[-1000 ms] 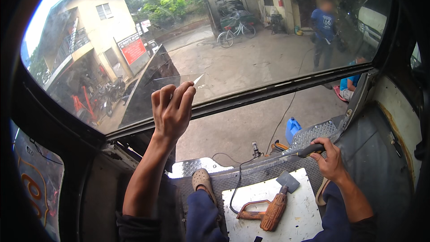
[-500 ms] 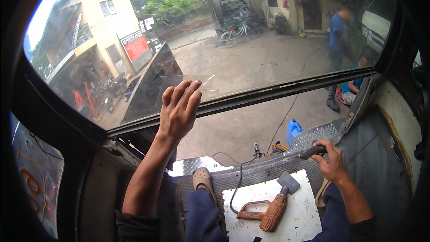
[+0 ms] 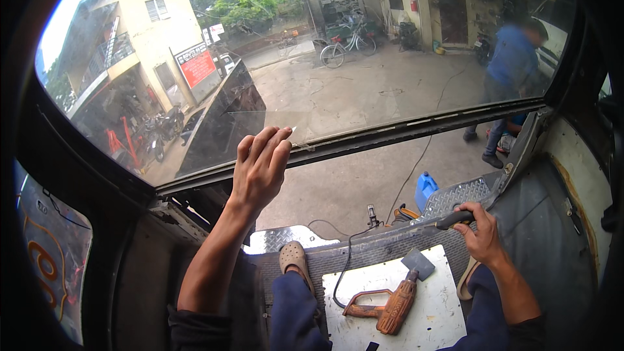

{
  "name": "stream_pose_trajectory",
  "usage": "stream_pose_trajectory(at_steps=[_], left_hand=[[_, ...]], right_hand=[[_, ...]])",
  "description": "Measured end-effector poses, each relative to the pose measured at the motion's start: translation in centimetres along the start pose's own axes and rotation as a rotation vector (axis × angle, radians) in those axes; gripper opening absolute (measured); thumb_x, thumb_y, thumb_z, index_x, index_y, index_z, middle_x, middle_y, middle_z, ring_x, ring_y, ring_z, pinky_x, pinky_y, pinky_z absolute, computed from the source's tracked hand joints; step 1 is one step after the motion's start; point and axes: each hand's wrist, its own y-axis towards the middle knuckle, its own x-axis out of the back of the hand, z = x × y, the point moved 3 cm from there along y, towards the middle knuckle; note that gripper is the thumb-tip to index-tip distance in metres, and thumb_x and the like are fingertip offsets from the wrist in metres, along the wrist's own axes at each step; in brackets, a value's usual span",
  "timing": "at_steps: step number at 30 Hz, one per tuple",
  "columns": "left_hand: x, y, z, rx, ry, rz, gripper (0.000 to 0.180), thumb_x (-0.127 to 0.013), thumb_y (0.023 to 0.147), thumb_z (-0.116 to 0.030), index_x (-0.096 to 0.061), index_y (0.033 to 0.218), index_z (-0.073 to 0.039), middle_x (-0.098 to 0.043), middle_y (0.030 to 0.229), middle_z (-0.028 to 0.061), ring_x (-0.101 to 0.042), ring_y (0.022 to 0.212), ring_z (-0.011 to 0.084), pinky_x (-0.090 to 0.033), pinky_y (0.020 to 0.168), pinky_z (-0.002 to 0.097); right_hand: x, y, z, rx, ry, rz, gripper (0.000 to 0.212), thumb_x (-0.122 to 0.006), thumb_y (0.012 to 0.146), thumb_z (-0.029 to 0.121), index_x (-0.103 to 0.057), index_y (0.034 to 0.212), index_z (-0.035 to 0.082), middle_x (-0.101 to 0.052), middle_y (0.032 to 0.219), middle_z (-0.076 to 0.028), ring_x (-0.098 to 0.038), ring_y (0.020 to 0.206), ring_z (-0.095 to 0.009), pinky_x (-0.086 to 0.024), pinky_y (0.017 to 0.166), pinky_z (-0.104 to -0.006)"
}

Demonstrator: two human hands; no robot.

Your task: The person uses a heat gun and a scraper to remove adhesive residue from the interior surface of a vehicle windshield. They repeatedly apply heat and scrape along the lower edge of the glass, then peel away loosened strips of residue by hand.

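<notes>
One hand up at the windowpane [image 3: 364, 84], the other wrapped round a dark-handled tool [image 3: 453, 220].
From where I stand, the left hand [image 3: 259, 168] is raised at the pane's lower edge, just by the dark frame bar [image 3: 403, 126], its fingers bent and close together; a small pale sliver [image 3: 294, 130] shows at the fingertips, though I can't tell whether they pinch it or touch the glass. Low on the other side, the right hand [image 3: 480, 231] has its fingers curled around the tool's grip, near a blue jug [image 3: 426, 188]. Between the person's legs an orange-brown heat gun [image 3: 398, 305] lies on a scuffed white board [image 3: 432, 292], with a grey flat piece [image 3: 419, 264] at its nozzle. Outside, a person in blue [image 3: 510, 58] bends forward.
</notes>
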Motion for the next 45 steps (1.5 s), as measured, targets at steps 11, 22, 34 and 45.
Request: stream_pose_trajectory(at_steps=[11,22,34,45], left_hand=[[0.5,-2.1,-0.4,0.049,-0.062,-0.014,0.016,-0.062,0.081,-0.001,-0.058,0.096,-0.003,-0.066,0.112,0.0078,-0.059,0.109,0.0203,-0.038,0.091,0.0335],[0.6,-3.6,-0.6,0.096,-0.132,-0.021,0.014,-0.061,0.081,0.001,-0.058,0.094,-0.004,-0.067,0.107,0.0069,-0.061,0.104,0.0197,-0.039,0.09,0.0324],[0.9,-5.0,-0.8,0.116,-0.15,0.004,0.014,-0.061,0.079,0.002,-0.058,0.091,-0.004,-0.067,0.105,0.0063,-0.062,0.101,0.0195,-0.04,0.088,0.0318],[0.3,-6.6,-1.8,0.213,-0.197,-0.039,0.015,-0.064,0.08,0.002,-0.059,0.092,-0.004,-0.068,0.104,0.0057,-0.063,0.099,0.0201,-0.04,0.087,0.0315]], right_hand=[[-0.5,0.0,0.1,-0.011,0.016,0.016,0.035,-0.066,0.075,-0.006,-0.052,0.107,0.001,-0.066,0.095,-0.017,-0.067,0.086,-0.03,-0.051,0.076,-0.0344],[-0.4,-0.2,0.3,0.004,-0.013,0.03,0.036,-0.067,0.076,-0.005,-0.051,0.107,0.001,-0.066,0.095,-0.018,-0.067,0.087,-0.031,-0.051,0.078,-0.0356],[-0.6,-0.2,0.4,0.007,-0.028,0.037,0.034,-0.066,0.077,-0.004,-0.052,0.107,0.001,-0.066,0.095,-0.017,-0.067,0.087,-0.032,-0.051,0.079,-0.0361],[-0.4,-0.4,0.1,-0.012,-0.022,0.039,0.033,-0.066,0.077,-0.004,-0.053,0.107,0.001,-0.066,0.095,-0.017,-0.067,0.088,-0.031,-0.052,0.078,-0.0352]])
